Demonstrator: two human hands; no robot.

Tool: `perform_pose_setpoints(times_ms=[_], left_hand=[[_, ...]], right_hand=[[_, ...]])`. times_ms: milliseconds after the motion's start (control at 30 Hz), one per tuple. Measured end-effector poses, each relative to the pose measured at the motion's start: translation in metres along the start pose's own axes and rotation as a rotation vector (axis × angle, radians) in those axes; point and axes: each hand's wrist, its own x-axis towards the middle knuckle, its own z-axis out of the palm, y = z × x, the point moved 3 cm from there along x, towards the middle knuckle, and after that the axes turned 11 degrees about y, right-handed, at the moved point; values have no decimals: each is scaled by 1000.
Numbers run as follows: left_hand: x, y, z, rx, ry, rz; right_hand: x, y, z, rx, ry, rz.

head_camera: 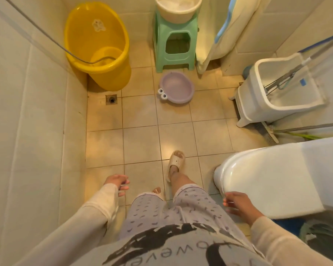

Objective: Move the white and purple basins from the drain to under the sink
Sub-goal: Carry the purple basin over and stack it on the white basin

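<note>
A purple basin (178,87) with two googly eyes on its rim lies on the tiled floor in front of a green stool. A white basin (178,8) rests on top of that stool. The floor drain (111,99) is a small square opening to the left of the purple basin, beside a yellow tub. My left hand (117,182) hangs low at the bottom left with fingers apart, holding nothing. My right hand (238,205) is at the bottom right near the toilet, also with fingers spread and nothing in it. Both hands are far from the basins.
A large yellow tub (98,45) with a hose in it stands in the far left corner. The green stool (174,48) sits at the back. A white mop bucket (277,89) with a mop is at the right, a white toilet (267,173) nearer. My slippered foot (176,162) is mid-floor.
</note>
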Motion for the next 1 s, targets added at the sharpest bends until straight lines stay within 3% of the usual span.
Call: perform_pose_setpoints(times_ms=[233,467,667,1000], left_hand=[[38,23,0,-71,70,-311],[60,89,0,-264,102,-400],[85,185,3,-281,142,-302],[162,396,25,116,-29,-76]], right_hand=[[28,-166,47,-17,-106,-122],[46,-328,77,-147,-168,-306],[62,-391,98,-158,-175,-289],[91,-395,106,-72,-20,25]])
